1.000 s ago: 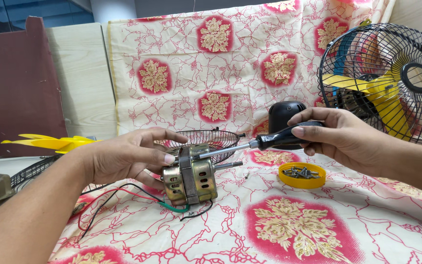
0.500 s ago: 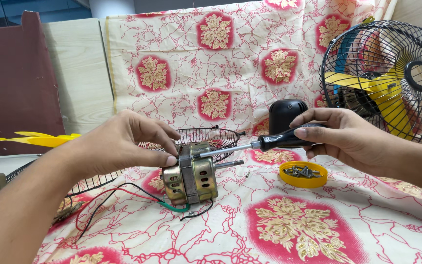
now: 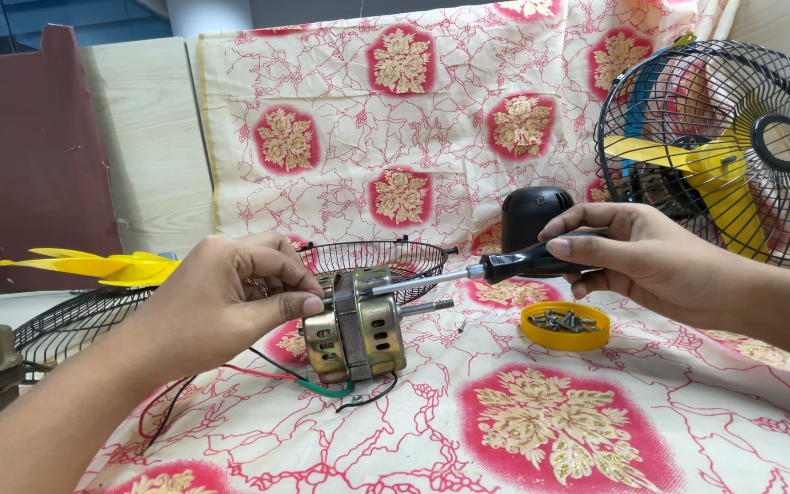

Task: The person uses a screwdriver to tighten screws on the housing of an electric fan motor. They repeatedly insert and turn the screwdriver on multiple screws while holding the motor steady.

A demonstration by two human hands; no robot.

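Brass-coloured fan motor (image 3: 356, 322), upright on the floral cloth (image 3: 541, 430), shaft sideways (wires trailing); black-handled screwdriver (image 3: 468, 273) against its top.

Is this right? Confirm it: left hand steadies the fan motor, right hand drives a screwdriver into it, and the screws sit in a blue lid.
Not quite. The head view shows the lid is yellow, not blue. The left hand, fan motor, right hand and screwdriver are as stated.

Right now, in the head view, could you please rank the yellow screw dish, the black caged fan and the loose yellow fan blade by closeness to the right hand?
1. Yellow screw dish, just below the right hand.
2. Black caged fan, behind it, upper right.
3. Loose yellow fan blade, far left.
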